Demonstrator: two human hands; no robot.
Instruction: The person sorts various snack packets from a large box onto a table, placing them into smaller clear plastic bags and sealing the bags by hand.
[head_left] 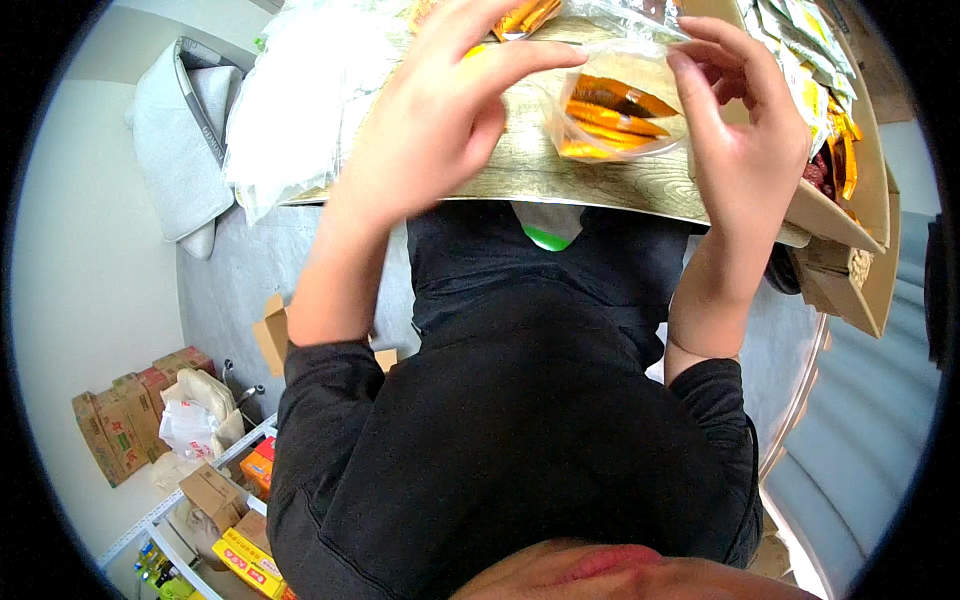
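Note:
A clear plastic bag [613, 150] stands at the table's near edge, its mouth upward, with several shiny orange packets [610, 127] inside. My right hand [745, 115] is at the bag's upper right rim, thumb and forefinger closed on the plastic. From the left, my left hand [430, 115] reaches over with its forefinger stretched to the bag's upper left rim; its other fingers are spread and slightly blurred. More orange packets [525, 20] lie beyond the left hand, partly covered by it.
A heap of clear plastic bags [300, 100] covers the table's left side. At the right, a cardboard box [870, 190] holds pale sachets [805, 40], orange packets and dark red pieces. A grey cloth [185, 140] hangs at the far left. Cartons [130, 420] stand on the floor.

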